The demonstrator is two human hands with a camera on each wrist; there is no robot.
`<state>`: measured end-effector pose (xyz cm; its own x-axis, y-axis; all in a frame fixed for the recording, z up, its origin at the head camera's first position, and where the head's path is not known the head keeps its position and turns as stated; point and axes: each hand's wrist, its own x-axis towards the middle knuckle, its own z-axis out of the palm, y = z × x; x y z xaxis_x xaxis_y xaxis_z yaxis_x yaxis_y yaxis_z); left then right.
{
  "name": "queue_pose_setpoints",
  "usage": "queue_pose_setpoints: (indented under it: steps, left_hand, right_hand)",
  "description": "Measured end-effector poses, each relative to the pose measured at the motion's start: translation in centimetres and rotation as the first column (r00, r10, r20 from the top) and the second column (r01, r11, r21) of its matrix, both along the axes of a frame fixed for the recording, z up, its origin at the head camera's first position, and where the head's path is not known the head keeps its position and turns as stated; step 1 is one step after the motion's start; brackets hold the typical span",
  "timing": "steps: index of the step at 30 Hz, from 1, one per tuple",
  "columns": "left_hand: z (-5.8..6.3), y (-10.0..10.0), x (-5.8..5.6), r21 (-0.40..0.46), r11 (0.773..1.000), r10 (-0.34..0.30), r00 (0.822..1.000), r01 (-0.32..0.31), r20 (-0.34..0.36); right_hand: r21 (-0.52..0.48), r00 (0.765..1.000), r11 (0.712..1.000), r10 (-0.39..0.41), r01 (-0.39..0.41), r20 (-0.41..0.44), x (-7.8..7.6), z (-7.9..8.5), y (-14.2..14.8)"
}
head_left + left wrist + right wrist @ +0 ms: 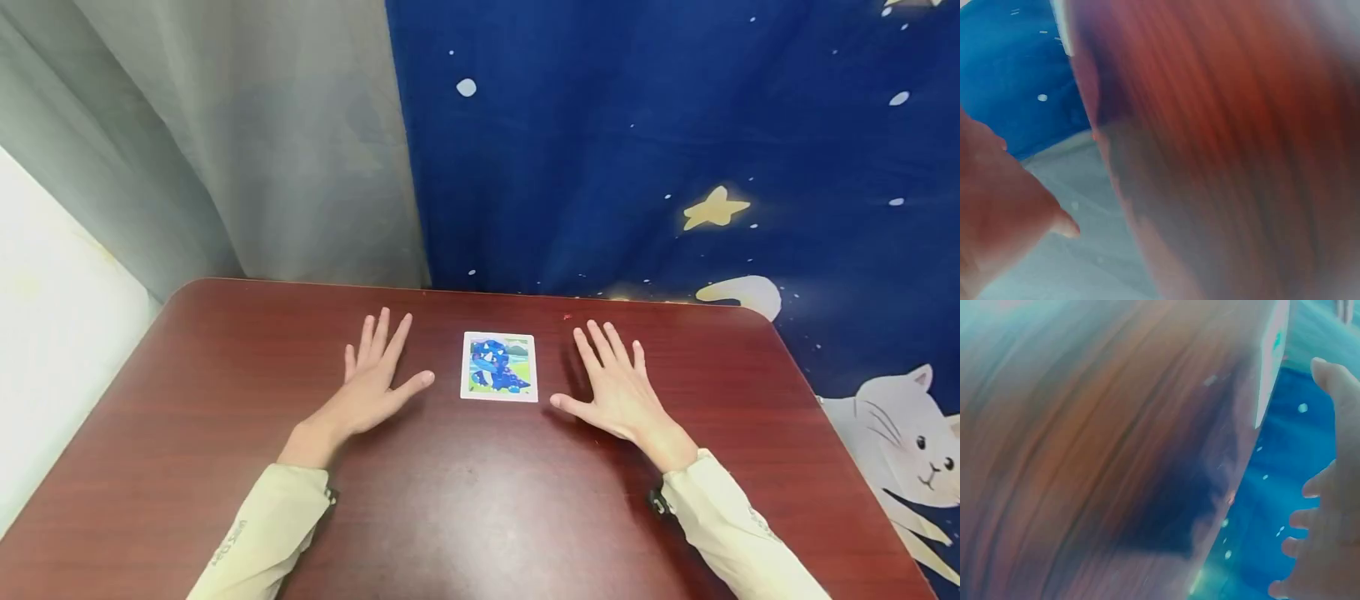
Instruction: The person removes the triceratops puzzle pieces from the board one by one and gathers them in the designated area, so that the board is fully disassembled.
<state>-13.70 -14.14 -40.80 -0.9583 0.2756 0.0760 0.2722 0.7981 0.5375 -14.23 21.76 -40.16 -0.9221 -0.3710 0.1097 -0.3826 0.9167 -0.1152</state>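
Observation:
A square picture puzzle or card (499, 367) with a white border lies flat toward the back of the table; it shows a blue horned dinosaur in a green landscape. To its left is my left hand (371, 392), fingers spread and straight, apart from the card. My right hand (618, 387) mirrors it on the other side, also spread and holding nothing. In the left wrist view part of the left hand (1007, 206) shows at the left edge. The right wrist view has the right hand (1329, 519) at its right side and a sliver of the card (1270, 369).
The dark red-brown wooden table (480, 500) has rounded far corners. Behind it hang a grey curtain (300, 150) and a blue curtain (600, 150) with stars and a cat. A tiny red speck (567, 317) lies near the far edge.

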Motion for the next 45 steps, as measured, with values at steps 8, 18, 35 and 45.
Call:
queue_pose_setpoints:
  steps: [8,18,35,45]
  left_hand:
    - [-0.2,4.0,-0.5,0.131,0.991,-0.017,0.979,-0.01,0.202]
    - [-2.6,6.5,-2.7,0.272,0.958,0.066,0.991,-0.095,0.113]
    - [-3.8,8.2,-2.8,0.142,0.975,0.175,0.984,-0.171,-0.015]
    - [-3.8,8.4,-2.3,0.136,0.973,0.187,0.982,-0.184,-0.011]
  right_hand:
    - [-0.207,0.99,0.97,0.139,-0.13,0.027,-0.6,0.7,-2.2]
    - [-0.252,0.971,0.95,0.216,-0.186,0.099,-3.1,1.3,-6.7]
    - [-0.1,0.943,0.988,0.146,-0.121,0.299,-7.7,1.3,-11.6]
    - [-0.119,0.941,0.992,0.088,-0.051,0.326,-7.0,0.7,-11.9]
